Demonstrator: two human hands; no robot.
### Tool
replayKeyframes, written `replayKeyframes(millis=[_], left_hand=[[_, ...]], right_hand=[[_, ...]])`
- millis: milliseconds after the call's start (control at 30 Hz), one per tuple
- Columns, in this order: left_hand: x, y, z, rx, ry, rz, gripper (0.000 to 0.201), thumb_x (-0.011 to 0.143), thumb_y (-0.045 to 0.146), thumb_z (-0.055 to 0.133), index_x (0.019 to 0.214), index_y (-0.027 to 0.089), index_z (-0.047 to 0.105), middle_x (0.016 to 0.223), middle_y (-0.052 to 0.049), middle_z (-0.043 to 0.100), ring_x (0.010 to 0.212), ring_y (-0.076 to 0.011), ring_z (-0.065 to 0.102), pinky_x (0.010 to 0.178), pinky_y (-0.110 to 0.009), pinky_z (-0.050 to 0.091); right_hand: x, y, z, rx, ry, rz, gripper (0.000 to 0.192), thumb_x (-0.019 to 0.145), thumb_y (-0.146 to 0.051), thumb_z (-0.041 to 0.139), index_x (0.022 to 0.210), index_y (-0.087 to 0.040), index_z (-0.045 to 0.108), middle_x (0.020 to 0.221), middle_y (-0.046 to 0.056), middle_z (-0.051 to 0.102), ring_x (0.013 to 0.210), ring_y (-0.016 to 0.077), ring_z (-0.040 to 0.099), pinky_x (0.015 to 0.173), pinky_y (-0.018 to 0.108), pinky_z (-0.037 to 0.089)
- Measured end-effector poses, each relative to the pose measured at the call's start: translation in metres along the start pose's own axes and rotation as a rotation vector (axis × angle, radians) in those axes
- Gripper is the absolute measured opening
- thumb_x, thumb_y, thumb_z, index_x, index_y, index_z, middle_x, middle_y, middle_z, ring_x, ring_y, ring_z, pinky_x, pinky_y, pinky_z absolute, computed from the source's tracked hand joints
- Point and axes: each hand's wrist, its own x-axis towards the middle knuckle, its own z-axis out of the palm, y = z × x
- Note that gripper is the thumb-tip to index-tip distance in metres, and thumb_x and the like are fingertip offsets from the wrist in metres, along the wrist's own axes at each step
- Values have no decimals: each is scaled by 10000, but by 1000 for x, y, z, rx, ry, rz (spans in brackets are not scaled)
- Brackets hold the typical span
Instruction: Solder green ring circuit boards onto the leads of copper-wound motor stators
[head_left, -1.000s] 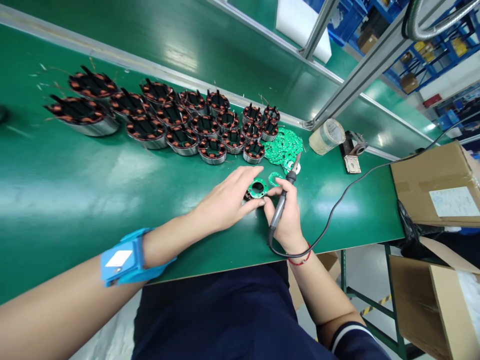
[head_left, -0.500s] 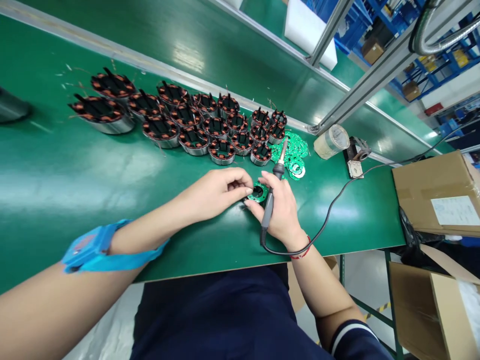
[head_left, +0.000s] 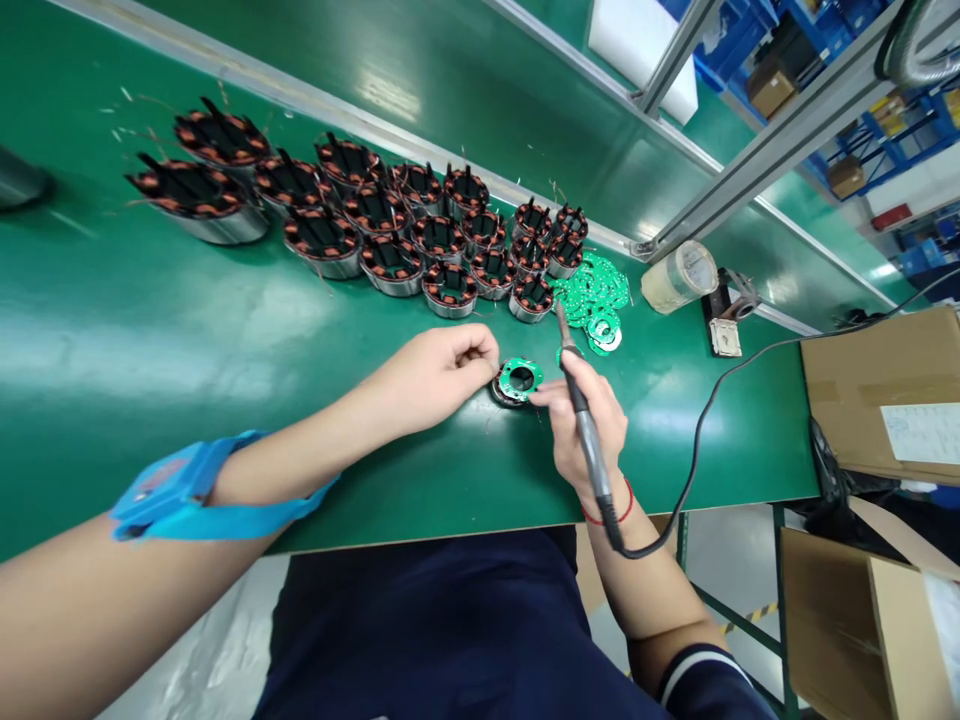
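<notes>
My right hand [head_left: 587,420] grips a soldering iron [head_left: 589,440] with a grey handle, its tip pointing up and away toward the green boards. A motor stator [head_left: 510,395] stands on the green bench between my hands, with a ring-shaped green circuit board [head_left: 521,378] on top. My left hand [head_left: 450,375] is closed in a pinch at the stator's left edge. Whatever lies between those fingertips is too small or hidden to make out. My right fingertips are close to the board's right side; whether they touch it I cannot tell.
Several wound stators [head_left: 390,265] stand in rows along the back of the bench [head_left: 187,370]. Loose ring boards [head_left: 592,285] lie in a pile beside them. Farther right are a pale cylindrical tub [head_left: 679,278], a soldering iron stand [head_left: 726,330] and a cardboard box [head_left: 885,390]. The iron's cord [head_left: 697,440] trails rightward.
My right hand has drawn back to the right from the stator with the soldering iron, uncovering more of the board. My left hand has shifted slightly left but stays at the stator's edge.
</notes>
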Motion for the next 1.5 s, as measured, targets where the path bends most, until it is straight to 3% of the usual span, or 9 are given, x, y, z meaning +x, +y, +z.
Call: replayKeyframes(millis=[167,500,600,733,867,1000,1233,1367,1500], left_hand=[[-2,-3,1,109,34,28,180,739,393,480,701,224,531,644,13,555,618,-162,487,585,-292,364],[-4,6,0,135,51,54,160,775,374,478,710,235,521,593,30,510,571,-157,448,544,-278,345],[-4,7,0,152,48,59,151,775,364,475,706,235,514,593,30,520,570,-157,460,549,-277,350],[-5,10,-1,178,41,87,155,775,364,466,698,234,504,592,32,519,560,-152,461,564,-282,352],[-5,11,-1,188,35,110,154,772,356,459,677,236,480,584,36,496,558,-149,448,569,-284,343],[-3,8,-2,202,26,120,152,775,340,460,669,233,481,596,32,513,576,-152,463,580,-287,348],[-4,3,1,264,-80,94,317,840,487,567,996,216,616,842,-29,678,767,-222,623,684,-324,464],[-4,1,1,398,-26,229,173,881,306,455,835,226,600,834,-40,645,798,-217,602,724,-332,451],[-5,7,-1,261,94,299,228,908,323,438,817,206,612,828,-37,619,776,-192,573,761,-321,466]], right_hand=[[-17,9,-4,135,180,123,247,1052,-386,509,1160,-256,690,890,26,774,656,171,743,605,322,611],[-20,12,-8,122,128,64,326,1036,-437,439,940,-288,712,621,-10,666,497,185,658,534,378,580],[-22,13,-6,123,132,73,295,1040,-438,457,1007,-288,709,684,-2,697,554,191,700,562,371,602],[-16,13,1,187,91,173,386,1087,-430,423,1439,-302,517,958,38,791,705,193,773,659,364,653],[-4,10,4,144,-183,134,487,1095,-363,421,1568,-288,332,1262,97,761,1215,240,733,1059,485,598],[3,11,4,85,-425,52,569,1004,-220,525,1547,-278,365,1480,117,636,1386,248,614,1146,497,537],[-3,23,2,-7,-196,195,627,953,-332,696,1505,-256,408,1339,134,689,1248,271,667,1078,491,558],[-9,28,-1,130,-190,261,541,1007,-282,587,1508,-252,385,1448,157,630,1336,245,643,1106,456,548],[-9,25,2,101,-218,218,531,1005,-315,629,1486,-268,410,1367,130,690,1246,227,696,995,398,610]])
